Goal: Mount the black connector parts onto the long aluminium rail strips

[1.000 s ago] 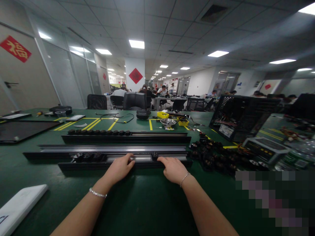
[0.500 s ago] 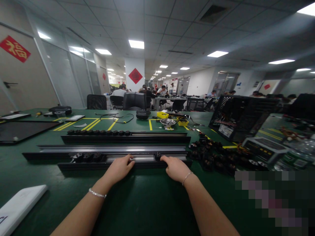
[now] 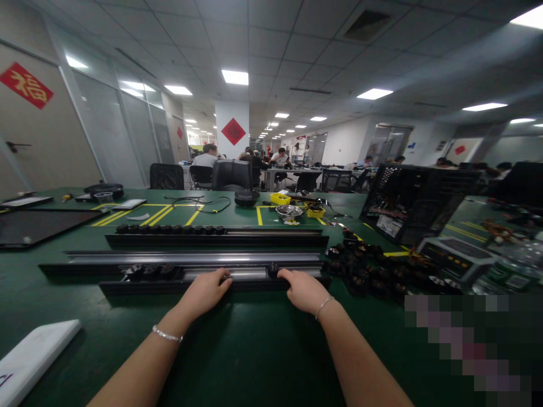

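Observation:
In the head view, the nearest black rail (image 3: pixel 250 284) with a bright metal channel lies crosswise before me. My left hand (image 3: pixel 205 291) is on its middle, fingers bent over the channel and thumb at the near edge; the fingertips are partly hidden. Left of that hand, several round black parts (image 3: pixel 151 272) sit in the channel. My right hand (image 3: pixel 306 289) has its fingers closed at a small round black part (image 3: pixel 273 270) in the channel's right half. Bare metal shows between the two hands.
Behind lie a longer rail (image 3: pixel 190 257) and a third rail (image 3: pixel 271 233) with a row of black parts. A pile of black parts (image 3: pixel 369 265) is at right, near an open computer case (image 3: pixel 418 198) and a power supply box (image 3: pixel 456 257). A white slab (image 3: pixel 38 356) lies front left.
My right hand and the small black part have shifted very slightly to the right. The left hand and the rails stay as they were.

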Available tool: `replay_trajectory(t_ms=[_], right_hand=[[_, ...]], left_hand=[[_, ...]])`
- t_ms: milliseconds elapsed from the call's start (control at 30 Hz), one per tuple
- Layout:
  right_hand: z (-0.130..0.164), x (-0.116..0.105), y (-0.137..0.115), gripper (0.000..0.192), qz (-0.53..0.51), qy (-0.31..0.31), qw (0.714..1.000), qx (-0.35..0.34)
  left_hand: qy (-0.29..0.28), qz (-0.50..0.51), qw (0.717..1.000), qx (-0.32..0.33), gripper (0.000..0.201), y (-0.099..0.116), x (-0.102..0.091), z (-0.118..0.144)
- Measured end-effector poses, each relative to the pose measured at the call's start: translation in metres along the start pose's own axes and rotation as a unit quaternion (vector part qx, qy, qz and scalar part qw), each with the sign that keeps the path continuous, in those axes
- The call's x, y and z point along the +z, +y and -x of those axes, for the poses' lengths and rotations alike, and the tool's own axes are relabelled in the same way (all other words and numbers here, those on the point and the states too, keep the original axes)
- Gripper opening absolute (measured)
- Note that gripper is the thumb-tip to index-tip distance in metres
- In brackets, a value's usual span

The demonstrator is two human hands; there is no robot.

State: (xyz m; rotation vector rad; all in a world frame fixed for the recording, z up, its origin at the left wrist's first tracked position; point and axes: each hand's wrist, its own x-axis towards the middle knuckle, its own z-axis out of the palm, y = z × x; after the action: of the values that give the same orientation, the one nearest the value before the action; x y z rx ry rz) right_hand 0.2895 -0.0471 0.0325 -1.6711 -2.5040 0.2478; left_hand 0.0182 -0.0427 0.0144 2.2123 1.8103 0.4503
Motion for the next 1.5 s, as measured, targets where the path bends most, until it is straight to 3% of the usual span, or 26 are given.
replay_trajectory(t_ms=[1500], right_hand=[[0.004, -0.010, 0.019, 0.051, -0.024, -0.029, 0.998, 0.051]], left_hand=[[-0.012, 0.022, 1.000, -0.006, 0.034, 0.003, -0.004, 0.002]])
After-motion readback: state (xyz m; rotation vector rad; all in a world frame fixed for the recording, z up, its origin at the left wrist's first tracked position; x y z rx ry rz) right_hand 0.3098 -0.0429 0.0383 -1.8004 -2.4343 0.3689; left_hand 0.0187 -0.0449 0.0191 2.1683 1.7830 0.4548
